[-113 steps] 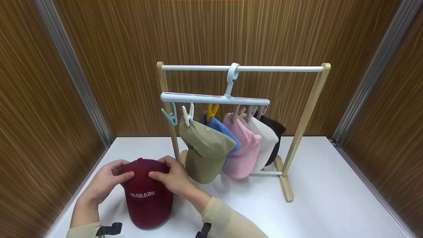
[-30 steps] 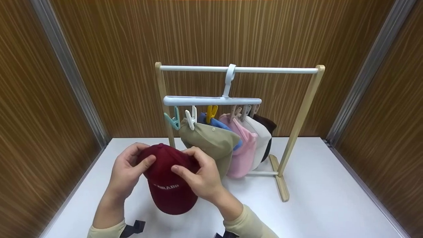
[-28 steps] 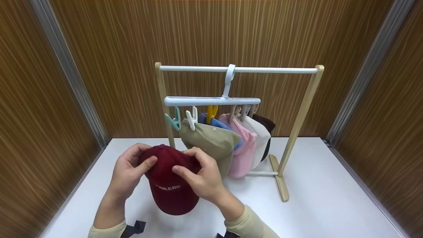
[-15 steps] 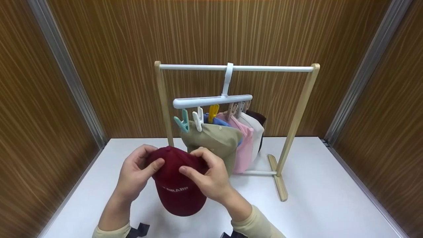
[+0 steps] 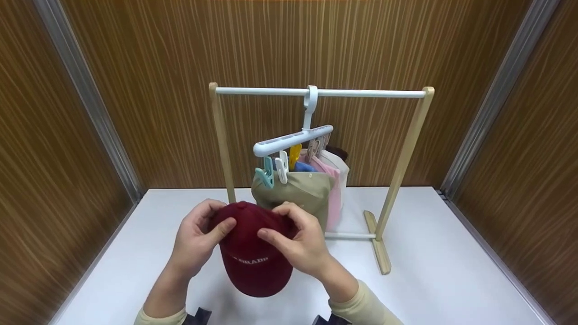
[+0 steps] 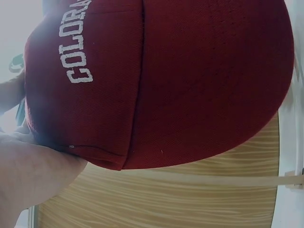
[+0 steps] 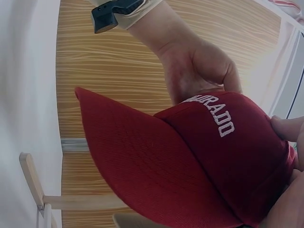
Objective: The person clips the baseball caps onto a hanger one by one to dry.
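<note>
A dark red baseball cap (image 5: 253,243) with white lettering is held up between both hands, brim pointing down. My left hand (image 5: 197,239) grips the crown's left side, thumb on the front. On the other side my right hand (image 5: 300,241) pinches the crown, thumb in front and fingers behind. In the left wrist view the cap (image 6: 190,85) fills most of the picture; the right wrist view shows its brim (image 7: 142,156) and crown. Just behind the cap hangs a khaki cap (image 5: 298,192). A teal clip (image 5: 266,174) dangles at the hanger's near end, beside a white clip (image 5: 282,167).
A pale blue hanger (image 5: 293,140) hooks over the white rail (image 5: 370,93) of a wooden-legged rack (image 5: 404,167). Blue, pink (image 5: 334,198), white (image 5: 338,164) and dark caps hang clipped behind the khaki one. The rack stands on a white table (image 5: 451,271) between wood-grain walls.
Both hands have lifted the red cap from the table and moved it right, towards the hanging caps. The hanger has swivelled, its teal-clip end coming nearer and to the right.
</note>
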The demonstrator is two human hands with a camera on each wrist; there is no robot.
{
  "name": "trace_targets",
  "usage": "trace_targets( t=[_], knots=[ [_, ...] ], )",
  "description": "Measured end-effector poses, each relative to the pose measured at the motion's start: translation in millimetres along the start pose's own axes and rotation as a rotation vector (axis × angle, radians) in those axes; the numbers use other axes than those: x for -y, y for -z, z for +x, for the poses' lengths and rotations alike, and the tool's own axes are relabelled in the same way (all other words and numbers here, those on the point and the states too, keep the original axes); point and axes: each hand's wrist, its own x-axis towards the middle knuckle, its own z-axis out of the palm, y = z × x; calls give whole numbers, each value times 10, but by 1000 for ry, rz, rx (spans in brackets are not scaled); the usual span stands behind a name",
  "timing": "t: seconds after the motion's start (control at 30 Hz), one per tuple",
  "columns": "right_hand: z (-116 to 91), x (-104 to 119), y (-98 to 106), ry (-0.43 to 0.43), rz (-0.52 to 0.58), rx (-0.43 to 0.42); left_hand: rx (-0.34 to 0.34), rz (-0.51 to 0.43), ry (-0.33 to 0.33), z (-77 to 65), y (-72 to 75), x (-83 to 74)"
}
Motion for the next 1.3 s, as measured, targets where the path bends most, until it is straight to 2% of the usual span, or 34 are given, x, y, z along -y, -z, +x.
trace_targets(
  t=[0.47, 1.03, 1.3],
  knots=[
    [-39, 14, 190, 19, 19, 46, 33, -29, -26, 37, -152, 16],
    [-49, 63, 479, 79, -82, 115, 59, -36, -14, 70, -328, 27],
    [-31, 118, 601, 78, -110, 141, 65, -53, -15, 86, -415, 17]
  ],
)
